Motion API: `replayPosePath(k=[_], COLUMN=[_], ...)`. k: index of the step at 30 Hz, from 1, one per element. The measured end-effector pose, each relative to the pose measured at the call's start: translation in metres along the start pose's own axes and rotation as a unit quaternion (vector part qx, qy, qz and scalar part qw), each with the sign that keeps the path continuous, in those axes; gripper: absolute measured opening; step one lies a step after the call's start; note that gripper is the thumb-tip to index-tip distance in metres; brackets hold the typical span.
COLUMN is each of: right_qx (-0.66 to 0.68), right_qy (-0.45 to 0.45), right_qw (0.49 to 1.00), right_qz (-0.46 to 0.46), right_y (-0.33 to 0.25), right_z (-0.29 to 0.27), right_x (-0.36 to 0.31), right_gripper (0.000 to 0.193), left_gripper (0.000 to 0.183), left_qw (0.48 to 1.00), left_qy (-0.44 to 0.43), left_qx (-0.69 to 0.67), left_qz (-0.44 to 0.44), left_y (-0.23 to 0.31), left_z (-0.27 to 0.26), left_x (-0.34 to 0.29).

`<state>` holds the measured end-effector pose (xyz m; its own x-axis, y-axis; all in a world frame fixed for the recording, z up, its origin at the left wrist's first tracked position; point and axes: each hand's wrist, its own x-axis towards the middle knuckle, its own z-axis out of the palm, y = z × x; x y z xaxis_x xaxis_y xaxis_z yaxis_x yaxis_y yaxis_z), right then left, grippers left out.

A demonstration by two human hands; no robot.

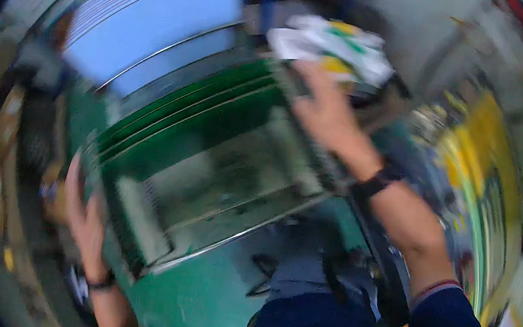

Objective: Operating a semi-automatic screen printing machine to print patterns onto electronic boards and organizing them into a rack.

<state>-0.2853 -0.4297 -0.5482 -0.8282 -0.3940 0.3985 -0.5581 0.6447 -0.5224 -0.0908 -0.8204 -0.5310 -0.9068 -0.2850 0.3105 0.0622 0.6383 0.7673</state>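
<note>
A large rectangular casing (224,188) stands tilted in front of me, its shiny inner faces dark green and grey. Ridges run along its far side, and a bright metal edge marks the near one. On its left side lies my left hand (84,225), thumb at the rim and fingers stretched along the outside. My right hand (328,116) grips the upper right side, thumb over the rim. Between them both hands hold the casing. Motion blur smears the fingertips, and the casing's underside is hidden.
A pale blue ribbed panel (167,23) lies beyond the casing. White, yellow and green crumpled material (338,47) sits past my right hand. Yellow sheet-like items (483,154) stand at the right. Brown cardboard-like pieces (8,134) lie left. The floor (201,309) is green.
</note>
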Motion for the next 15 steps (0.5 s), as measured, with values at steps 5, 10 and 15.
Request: replayPosePath(k=[5, 10, 15], right_qx=[0.129, 0.071, -0.223], right_qy=[0.026, 0.127, 0.301], right_qw=[0.991, 0.964, 0.737], right_qz=[0.025, 0.222, 0.562], right_y=[0.017, 0.042, 0.004], right_z=[-0.076, -0.256, -0.467], right_x=[-0.126, -0.355, -0.662], right_gripper=[0.044, 0.033, 0.018], left_gripper=[0.042, 0.044, 0.039], left_qw=[0.943, 0.769, 0.705], left_qy=[-0.247, -0.424, -0.595], left_qx=[-0.219, -0.379, -0.355], left_qz=[-0.052, 0.293, 0.152], left_y=[0.103, 0.194, 0.313], left_z=[0.110, 0.274, 0.326], left_x=[-0.090, -0.159, -0.209])
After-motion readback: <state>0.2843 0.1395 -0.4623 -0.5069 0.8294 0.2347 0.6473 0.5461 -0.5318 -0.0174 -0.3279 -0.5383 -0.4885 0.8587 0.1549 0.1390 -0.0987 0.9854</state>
